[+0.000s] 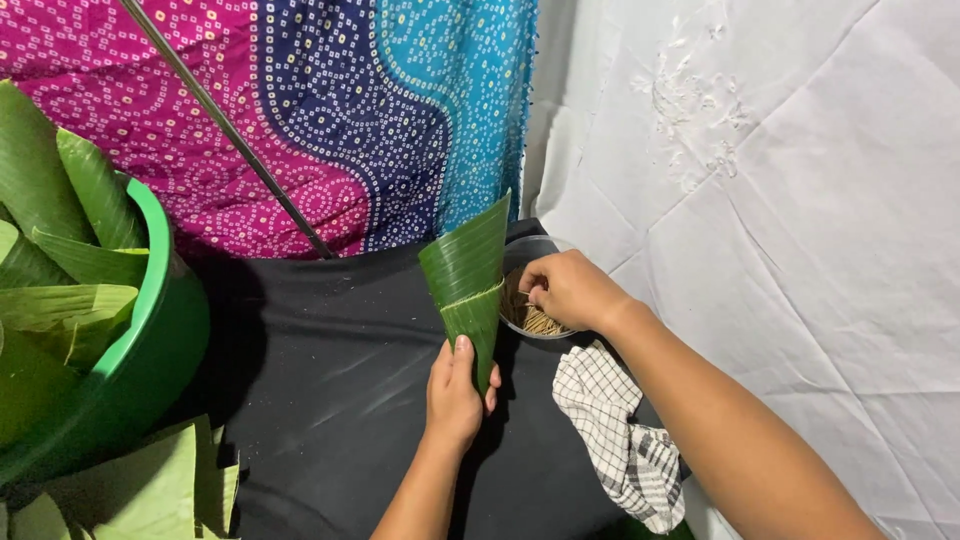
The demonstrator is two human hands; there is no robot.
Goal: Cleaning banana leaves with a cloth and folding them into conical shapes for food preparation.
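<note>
Banana-leaf cone (pixel 468 290) stands upright near the middle of the black surface (pixel 340 400), its wide mouth pointing up and its narrow tip down in your left hand (pixel 455 395). That grip is closed around the lower part of the cone, thumb laid up the front fold, keeping the wrap from springing open. Just right of the cone, your right hand (pixel 570 290) dips into a small round bowl (pixel 540 322) of thin wooden sticks (pixel 535 318); the fingers are pinched together over the pile, though whether a stick is already caught between them you cannot tell from here. By the look of it, you are at the fastening step: the cone is folded and needs a pin. That calls for one stick drawn free and pushed through the overlapping fold while the left hand holds the shape tight.

A checked cloth (pixel 620 430) lies on the near right, beside your forearm. At far left a green tub (pixel 150 330) holds more leaves (pixel 60 260), with cut pieces (pixel 150 490) lying near it. Behind hangs a pink, navy and turquoise dotted fabric (pixel 350 100), crossed by a slanting metal rod (pixel 230 130), and a white sheet (pixel 780 200) covers the right.
</note>
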